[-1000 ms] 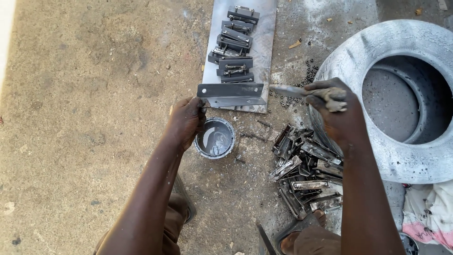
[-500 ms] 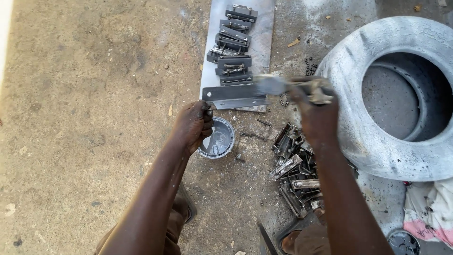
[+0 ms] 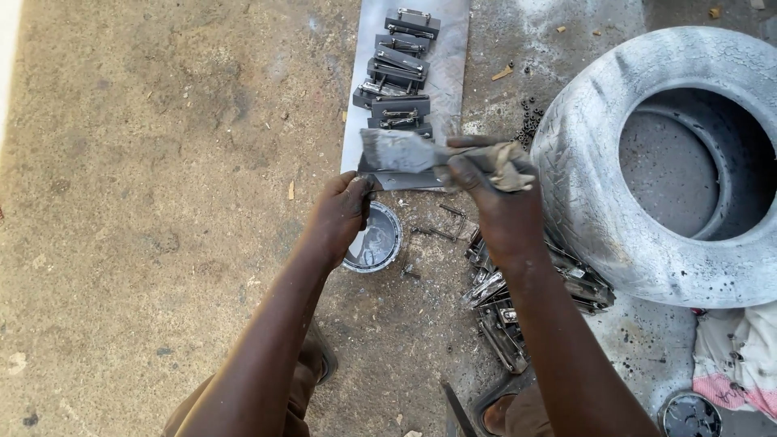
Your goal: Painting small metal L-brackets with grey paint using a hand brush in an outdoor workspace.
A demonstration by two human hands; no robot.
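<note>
Silver-smeared flat paintbrush [image 3: 405,152] gripped in right hand [image 3: 494,190], left hand [image 3: 344,212] clamped on round paint tin [image 3: 374,239].

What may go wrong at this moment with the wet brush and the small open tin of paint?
The right hand holds the loaded brush above the painted metal parts, so drips might spot them. The left hand grips the open paint tin by its rim; it could tip onto the ground.

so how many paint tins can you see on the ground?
2. One open tin of silver paint sits on the ground right beside the left hand. A second tin lies at the bottom right edge, partly cut off. Others may be hidden.
</note>
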